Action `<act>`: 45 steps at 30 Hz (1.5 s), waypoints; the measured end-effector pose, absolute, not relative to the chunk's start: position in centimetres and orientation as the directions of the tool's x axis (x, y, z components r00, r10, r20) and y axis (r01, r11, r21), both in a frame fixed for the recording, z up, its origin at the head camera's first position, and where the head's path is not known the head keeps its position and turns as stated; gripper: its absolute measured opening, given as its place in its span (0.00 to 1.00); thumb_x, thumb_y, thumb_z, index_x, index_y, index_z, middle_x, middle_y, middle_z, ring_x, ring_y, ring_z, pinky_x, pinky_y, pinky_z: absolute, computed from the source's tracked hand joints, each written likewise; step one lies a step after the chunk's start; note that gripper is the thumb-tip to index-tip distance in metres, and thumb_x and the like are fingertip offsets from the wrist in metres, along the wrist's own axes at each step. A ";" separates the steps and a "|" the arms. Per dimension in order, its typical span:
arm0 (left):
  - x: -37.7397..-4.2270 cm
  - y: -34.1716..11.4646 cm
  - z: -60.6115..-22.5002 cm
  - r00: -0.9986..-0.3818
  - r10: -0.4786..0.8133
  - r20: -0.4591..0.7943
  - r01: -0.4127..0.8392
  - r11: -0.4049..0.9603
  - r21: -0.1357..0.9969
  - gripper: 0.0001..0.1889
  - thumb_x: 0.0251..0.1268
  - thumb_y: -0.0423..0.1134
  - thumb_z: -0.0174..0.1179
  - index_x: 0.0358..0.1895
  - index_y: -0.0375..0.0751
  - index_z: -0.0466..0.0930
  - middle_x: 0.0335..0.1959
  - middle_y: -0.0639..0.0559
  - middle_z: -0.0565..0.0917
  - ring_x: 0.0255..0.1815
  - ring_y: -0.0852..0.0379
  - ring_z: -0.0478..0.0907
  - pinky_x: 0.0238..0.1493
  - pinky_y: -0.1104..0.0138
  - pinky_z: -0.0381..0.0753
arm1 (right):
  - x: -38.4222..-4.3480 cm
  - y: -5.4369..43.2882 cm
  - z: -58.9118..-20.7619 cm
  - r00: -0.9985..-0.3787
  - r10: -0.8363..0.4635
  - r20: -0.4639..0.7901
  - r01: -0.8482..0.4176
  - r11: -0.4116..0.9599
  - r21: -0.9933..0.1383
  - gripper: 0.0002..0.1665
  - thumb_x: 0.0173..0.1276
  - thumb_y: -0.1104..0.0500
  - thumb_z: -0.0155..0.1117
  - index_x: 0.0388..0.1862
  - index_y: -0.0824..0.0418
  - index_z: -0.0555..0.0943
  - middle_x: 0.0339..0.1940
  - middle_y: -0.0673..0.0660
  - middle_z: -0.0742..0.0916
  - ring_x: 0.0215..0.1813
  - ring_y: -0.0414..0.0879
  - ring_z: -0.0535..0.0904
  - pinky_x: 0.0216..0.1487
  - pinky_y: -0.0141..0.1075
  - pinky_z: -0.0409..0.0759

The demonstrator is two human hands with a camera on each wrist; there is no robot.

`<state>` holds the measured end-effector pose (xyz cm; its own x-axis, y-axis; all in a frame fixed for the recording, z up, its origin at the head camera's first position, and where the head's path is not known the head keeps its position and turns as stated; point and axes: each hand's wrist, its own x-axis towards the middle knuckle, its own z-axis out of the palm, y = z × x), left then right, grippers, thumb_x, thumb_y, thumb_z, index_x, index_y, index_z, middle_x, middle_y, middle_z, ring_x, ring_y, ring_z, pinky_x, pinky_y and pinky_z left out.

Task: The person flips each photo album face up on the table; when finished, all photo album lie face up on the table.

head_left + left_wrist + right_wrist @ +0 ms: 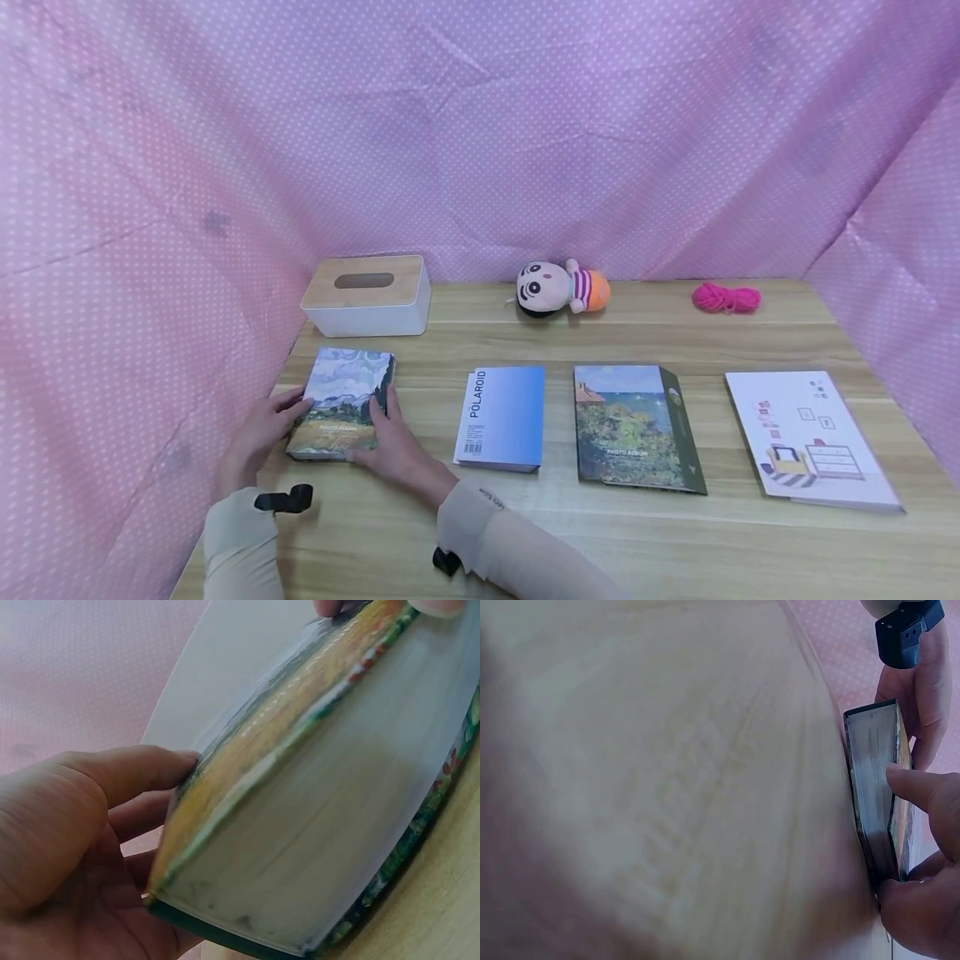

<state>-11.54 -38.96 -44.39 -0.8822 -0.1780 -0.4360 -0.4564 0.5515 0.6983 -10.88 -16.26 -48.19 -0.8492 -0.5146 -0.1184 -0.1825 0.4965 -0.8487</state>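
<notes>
A thick photo album with a painted landscape cover lies at the table's left side, between both hands. My left hand grips its left edge, thumb at the cover's edge; in the left wrist view the other fingers of the left hand go behind the spine. From the right, my right hand holds the album, its thumb at the near edge and fingers along the right side. The right wrist view has the right hand against the album's page block, with the left hand beyond it.
Right of the album lie a blue Polaroid album, a green-edged photo album and a white illustrated album. Behind stand a tissue box, a plush doll and pink yarn. A dotted pink curtain encloses the table.
</notes>
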 end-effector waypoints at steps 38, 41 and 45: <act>-11.0 -38.8 -44.5 -0.866 -0.292 -0.406 -0.500 0.511 0.700 0.40 0.72 0.62 0.38 0.76 0.37 0.45 0.73 0.30 0.55 0.69 0.36 0.58 0.68 0.43 0.60 | -10.9 -15.7 -46.4 -0.856 -0.516 -0.039 -0.296 0.550 -0.781 0.48 0.65 0.41 0.62 0.77 0.55 0.55 0.79 0.57 0.51 0.78 0.49 0.50 0.74 0.39 0.58; -11.1 -38.2 -43.6 -0.888 -0.327 -0.322 -0.458 0.577 0.676 0.38 0.73 0.60 0.38 0.75 0.35 0.49 0.71 0.29 0.59 0.67 0.34 0.62 0.64 0.44 0.65 | -11.5 -14.9 -45.6 -0.856 -0.516 -0.022 -0.306 0.541 -0.783 0.46 0.66 0.43 0.63 0.76 0.56 0.56 0.79 0.58 0.53 0.78 0.50 0.51 0.74 0.41 0.59; -11.3 -36.9 -41.7 -0.911 -0.365 -0.193 -0.402 0.677 0.617 0.35 0.74 0.55 0.39 0.73 0.31 0.52 0.69 0.29 0.62 0.67 0.31 0.62 0.63 0.42 0.66 | -12.5 -13.7 -44.8 -0.871 -0.491 -0.009 -0.299 0.543 -0.785 0.44 0.66 0.45 0.63 0.76 0.54 0.57 0.79 0.56 0.53 0.78 0.51 0.52 0.73 0.44 0.59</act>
